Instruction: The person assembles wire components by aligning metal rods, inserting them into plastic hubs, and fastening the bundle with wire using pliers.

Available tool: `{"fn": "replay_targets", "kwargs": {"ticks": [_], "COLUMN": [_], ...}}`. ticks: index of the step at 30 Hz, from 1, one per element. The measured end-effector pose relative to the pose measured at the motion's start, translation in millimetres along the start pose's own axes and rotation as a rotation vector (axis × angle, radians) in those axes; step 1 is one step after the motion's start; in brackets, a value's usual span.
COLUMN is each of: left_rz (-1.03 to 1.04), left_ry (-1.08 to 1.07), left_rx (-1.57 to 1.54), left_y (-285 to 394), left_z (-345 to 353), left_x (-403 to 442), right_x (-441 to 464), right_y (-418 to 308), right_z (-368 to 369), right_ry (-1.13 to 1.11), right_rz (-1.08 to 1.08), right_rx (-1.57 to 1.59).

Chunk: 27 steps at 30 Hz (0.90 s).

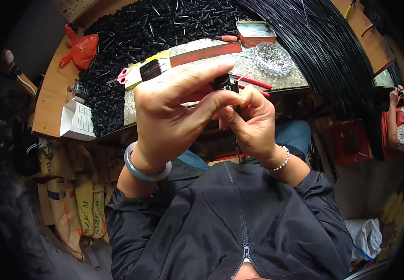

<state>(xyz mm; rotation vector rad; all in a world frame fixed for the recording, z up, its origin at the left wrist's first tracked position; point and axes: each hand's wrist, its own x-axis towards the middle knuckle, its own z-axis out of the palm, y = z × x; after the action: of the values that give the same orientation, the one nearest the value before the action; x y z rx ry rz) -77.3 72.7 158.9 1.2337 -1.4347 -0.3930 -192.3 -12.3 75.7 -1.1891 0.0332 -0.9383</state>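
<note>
My left hand (178,107) is raised over the bench's front edge, its thumb and fingers closed around a small black cylindrical part (219,83). Close against it, my right hand (254,122) pinches thin black strands (236,145), which hang down below the fingers. Where the strands meet the black part is mostly hidden by my fingertips. Just behind the hands lie red-handled pliers (255,82) on the speckled work surface (192,45). A black-faced object (151,70) with yellow edges sits beyond my left hand.
Small black parts (164,25) are heaped across the bench. Long black cables (318,51) drape over its right side. A glass dish (273,59), red tin (256,33), pink scissors (122,75), red bag (81,49) and white box (78,120) stand around. Another person (400,123) sits far right.
</note>
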Motion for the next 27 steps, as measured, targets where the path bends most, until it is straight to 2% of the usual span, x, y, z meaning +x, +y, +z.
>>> {"fn": "replay_targets", "kwargs": {"ticks": [2,4,5,8,12,15,17,20,23,25,26,27], "left_rz": [0.172,0.112,0.053,0.048,0.006,-0.037,0.107,0.201,0.162,0.178,0.197,0.198], "left_ry": [-0.031,-0.021,-0.013,-0.027,-0.022,-0.094,-0.116,-0.157,-0.166,-0.197,-0.23,-0.229], "left_rx": [0.211,0.173,0.133,0.22,0.153,0.123,0.203,0.235,0.194,0.188,0.182,0.181], "left_y": [-1.2,0.1,0.6,1.1,2.3,3.7,-0.2,-3.1,-2.4,-2.1,-2.3,-3.0], "left_z": [-4.3,-3.4,-2.7,-1.1,0.5,-2.6,-3.5,-4.6,-4.6,-6.3,-6.9,-6.7], "left_x": [2.2,0.3,-0.8,-4.0,-0.8,2.1,3.3,3.0,1.5,1.8,2.6,3.4], "right_x": [-1.0,-2.0,-1.5,-1.4,-3.6,-7.3,-8.4,-10.6,-7.5,-2.8,0.6,-0.8], "right_y": [-0.3,-2.8,-1.9,9.5,10.3,9.4,9.6,5.9,1.3,4.3,4.8,6.3], "right_z": [-3.8,2.1,-4.0,-16.1,-15.5,-11.7,-10.3,-6.9,-0.2,-12.8,-20.2,-19.6], "right_ry": [-0.083,-0.051,-0.103,-0.177,-0.164,-0.128,-0.121,-0.103,-0.092,-0.335,-0.536,-0.537], "right_rz": [0.051,0.026,0.06,0.048,0.001,-0.005,-0.012,0.02,0.077,0.182,0.304,0.304], "right_rx": [0.057,0.246,0.262,0.232,0.189,0.213,0.213,0.201,0.209,0.082,0.081,0.08]}}
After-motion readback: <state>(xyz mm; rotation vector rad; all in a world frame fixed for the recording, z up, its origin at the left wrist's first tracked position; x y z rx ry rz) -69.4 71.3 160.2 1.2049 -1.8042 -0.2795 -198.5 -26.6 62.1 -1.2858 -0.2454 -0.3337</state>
